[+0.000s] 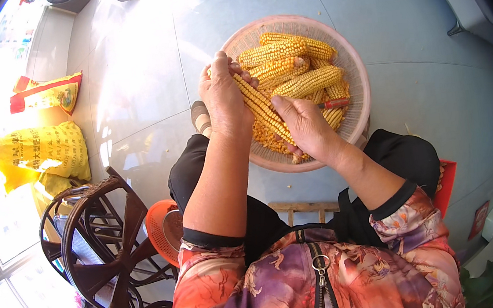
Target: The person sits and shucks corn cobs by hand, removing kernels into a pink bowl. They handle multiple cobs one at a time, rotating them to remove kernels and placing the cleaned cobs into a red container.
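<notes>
Both my hands hold one yellow corn cob [263,106] slantwise over a round pink plastic basket [359,75]. Around its upper left end my left hand [224,94] is closed, thumb on top. My right hand [307,125] grips the lower right end, with its fingers partly hidden underneath. Several more corn cobs [307,83] with kernels on them are piled in the basket. Just right of my right thumb, a tool with a red handle [336,103] lies on the cobs; its other end is hidden. Loose kernels [272,140] lie in the basket's lower left part.
Dark wicker chairs [119,262] and an orange perforated basket [158,227] stand at my left. Yellow printed sacks [50,150] are by the window. A red container [447,187] sits beside my right knee. A wooden stool edge [303,206] shows between my legs. Stray kernels dot the tiled floor.
</notes>
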Available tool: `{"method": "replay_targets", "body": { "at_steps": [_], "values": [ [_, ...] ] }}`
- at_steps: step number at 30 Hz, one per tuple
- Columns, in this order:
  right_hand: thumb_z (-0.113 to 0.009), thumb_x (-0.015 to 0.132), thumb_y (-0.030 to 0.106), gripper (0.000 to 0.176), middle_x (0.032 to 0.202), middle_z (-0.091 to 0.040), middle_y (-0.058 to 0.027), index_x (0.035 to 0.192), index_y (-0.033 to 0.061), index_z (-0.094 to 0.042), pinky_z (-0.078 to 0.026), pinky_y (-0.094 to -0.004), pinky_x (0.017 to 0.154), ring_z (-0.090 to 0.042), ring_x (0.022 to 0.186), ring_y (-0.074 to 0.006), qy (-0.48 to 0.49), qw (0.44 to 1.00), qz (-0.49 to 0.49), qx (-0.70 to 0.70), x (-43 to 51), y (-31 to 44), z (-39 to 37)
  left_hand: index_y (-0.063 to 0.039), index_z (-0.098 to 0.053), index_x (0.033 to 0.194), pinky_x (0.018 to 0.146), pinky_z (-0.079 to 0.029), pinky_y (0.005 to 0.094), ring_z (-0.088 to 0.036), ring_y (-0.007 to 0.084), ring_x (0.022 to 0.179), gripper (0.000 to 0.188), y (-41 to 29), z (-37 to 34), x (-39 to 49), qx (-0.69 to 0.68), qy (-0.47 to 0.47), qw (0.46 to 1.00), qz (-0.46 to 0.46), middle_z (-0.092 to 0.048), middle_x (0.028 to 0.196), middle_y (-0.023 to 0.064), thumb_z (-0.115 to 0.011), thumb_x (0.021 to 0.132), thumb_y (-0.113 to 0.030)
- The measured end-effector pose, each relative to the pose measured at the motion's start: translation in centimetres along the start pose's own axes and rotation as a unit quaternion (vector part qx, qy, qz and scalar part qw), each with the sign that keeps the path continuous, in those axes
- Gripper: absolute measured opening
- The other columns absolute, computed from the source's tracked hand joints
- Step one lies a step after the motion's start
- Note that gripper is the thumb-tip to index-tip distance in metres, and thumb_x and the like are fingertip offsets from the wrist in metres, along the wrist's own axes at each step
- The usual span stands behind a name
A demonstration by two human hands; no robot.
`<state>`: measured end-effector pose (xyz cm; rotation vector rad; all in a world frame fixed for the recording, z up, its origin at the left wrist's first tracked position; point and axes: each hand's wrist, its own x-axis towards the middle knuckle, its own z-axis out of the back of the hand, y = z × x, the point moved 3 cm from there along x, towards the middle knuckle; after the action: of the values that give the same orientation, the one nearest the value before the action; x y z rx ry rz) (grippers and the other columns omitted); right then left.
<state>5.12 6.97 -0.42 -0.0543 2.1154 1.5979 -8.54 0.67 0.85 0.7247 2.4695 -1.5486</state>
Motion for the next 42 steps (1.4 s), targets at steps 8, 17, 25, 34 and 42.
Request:
{"method": "replay_targets", "body": {
  "at_steps": [8, 17, 25, 34, 42],
  "values": [
    [-0.041, 0.108, 0.043, 0.048, 0.066, -0.06, -0.0037, 0.106, -0.0009, -0.06, -0.044, -0.0222, 0.04, -0.05, 0.043, -0.0076, -0.009, 0.986, -0.006, 0.167, 0.2, 0.4, -0.3, -0.005, -0.047, 0.101, 0.053, -0.05, 0.0304, -0.053, 0.0145, 0.06, 0.018, -0.1, 0.1, 0.3, -0.004, 0.019, 1.0, -0.009, -0.053, 0.076, 0.0042, -0.06, 0.099, -0.019],
    [-0.048, 0.107, 0.035, 0.044, 0.07, -0.063, -0.0059, 0.121, -0.0044, -0.063, -0.047, -0.0259, 0.055, -0.059, 0.06, -0.0089, -0.044, 0.978, 0.132, -0.158, 0.3, 0.0, 0.5, -0.004, -0.048, 0.098, 0.053, -0.05, 0.0303, -0.053, 0.0148, 0.059, 0.017, -0.6, 0.9, 0.7, -0.012, -0.024, 0.999, -0.023, -0.053, 0.075, 0.0051, -0.058, 0.099, -0.018],
    [-0.042, 0.108, 0.046, 0.054, 0.077, -0.066, -0.0028, 0.115, -0.0034, -0.063, -0.052, -0.0226, 0.051, -0.06, 0.06, -0.0065, -0.013, 0.998, 0.053, 0.042, 1.8, -1.4, 1.2, -0.003, -0.048, 0.101, 0.052, -0.05, 0.0309, -0.053, 0.0146, 0.058, 0.018, -0.5, 0.3, 0.7, -0.002, 0.002, 1.0, -0.021, -0.054, 0.075, 0.0049, -0.058, 0.099, -0.018],
    [-0.047, 0.107, 0.041, 0.051, 0.07, -0.06, -0.0041, 0.118, -0.006, -0.062, -0.047, -0.0224, 0.044, -0.057, 0.054, -0.006, 0.018, 0.994, 0.057, -0.087, -0.6, 0.6, 0.5, -0.003, -0.047, 0.097, 0.053, -0.05, 0.0322, -0.053, 0.0161, 0.06, 0.018, -1.4, 1.3, 1.3, -0.019, -0.031, 0.999, -0.031, -0.053, 0.075, 0.0071, -0.057, 0.099, -0.017],
    [-0.044, 0.108, 0.043, 0.05, 0.087, -0.069, -0.0051, 0.111, -0.0033, -0.063, -0.055, -0.0221, 0.065, -0.066, 0.073, -0.0086, -0.045, 0.998, 0.03, 0.018, 1.2, 0.1, 1.5, -0.004, -0.048, 0.095, 0.052, -0.051, 0.032, -0.054, 0.016, 0.058, 0.018, -0.8, 1.1, 1.2, -0.026, -0.015, 1.0, 0.006, -0.053, 0.074, 0.0064, -0.057, 0.1, -0.018]
  ]
}}
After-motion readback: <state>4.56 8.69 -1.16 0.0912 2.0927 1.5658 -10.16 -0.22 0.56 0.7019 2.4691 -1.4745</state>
